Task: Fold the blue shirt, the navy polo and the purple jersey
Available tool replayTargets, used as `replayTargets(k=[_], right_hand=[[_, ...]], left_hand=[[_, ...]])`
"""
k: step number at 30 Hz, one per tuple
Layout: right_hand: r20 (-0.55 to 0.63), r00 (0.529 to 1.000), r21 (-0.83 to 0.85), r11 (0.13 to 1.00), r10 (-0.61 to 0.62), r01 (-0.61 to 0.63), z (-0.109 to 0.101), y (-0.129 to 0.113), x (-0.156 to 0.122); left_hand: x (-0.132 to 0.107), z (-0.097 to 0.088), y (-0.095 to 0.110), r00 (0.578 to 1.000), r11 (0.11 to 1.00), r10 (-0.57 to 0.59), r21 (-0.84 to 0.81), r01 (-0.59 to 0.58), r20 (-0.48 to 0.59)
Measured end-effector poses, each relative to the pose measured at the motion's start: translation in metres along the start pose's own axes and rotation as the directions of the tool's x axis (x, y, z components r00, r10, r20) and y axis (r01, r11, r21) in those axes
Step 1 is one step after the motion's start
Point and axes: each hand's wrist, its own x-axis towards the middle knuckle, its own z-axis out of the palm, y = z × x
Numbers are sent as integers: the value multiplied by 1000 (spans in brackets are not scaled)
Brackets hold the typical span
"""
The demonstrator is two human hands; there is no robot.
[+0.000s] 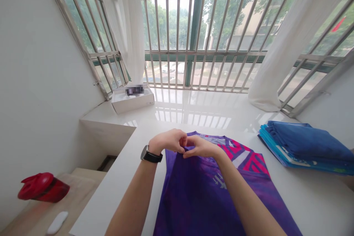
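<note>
A purple sports jersey with pink and white panels lies flat on the white counter, its collar end pointing away from me. My left hand and my right hand meet above the collar, with their fingers pinching the purple fabric at the neck. A black wristwatch sits on my left wrist. The lower part of the jersey runs out of view at the bottom of the picture.
A stack of folded blue and teal garments lies to the right of the jersey. A white open box stands far back on the sill. Down on the left are a red object and a small white object. Barred windows and white curtains fill the back.
</note>
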Motion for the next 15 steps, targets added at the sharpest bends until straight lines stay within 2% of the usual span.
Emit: replayTargets(k=[4, 6, 8, 11, 13, 15], right_hand=[[-5, 999, -5, 999, 33, -33, 1, 8, 5], [-18, 999, -16, 999, 37, -38, 1, 10, 4], [-3, 999, 14, 999, 37, -36, -1, 12, 2], [25, 999, 115, 993, 31, -34, -2, 14, 0], [32, 999, 149, 988, 31, -35, -2, 15, 0], [32, 999, 154, 987, 37, -42, -1, 16, 0]], left_hand=[[-6, -10, -8, 998, 988, -23, -154, 13, -63], [-6, -13, -20, 985, 981, -102, -180, 77, -138], [-2, -12, -38, 941, 968, -251, -84, 238, -225], [7, -5, -67, 838, 860, -444, 111, 498, -317], [13, 2, -81, 801, 812, -500, 144, 566, -328], [18, 8, -87, 790, 800, -518, 142, 583, -328]])
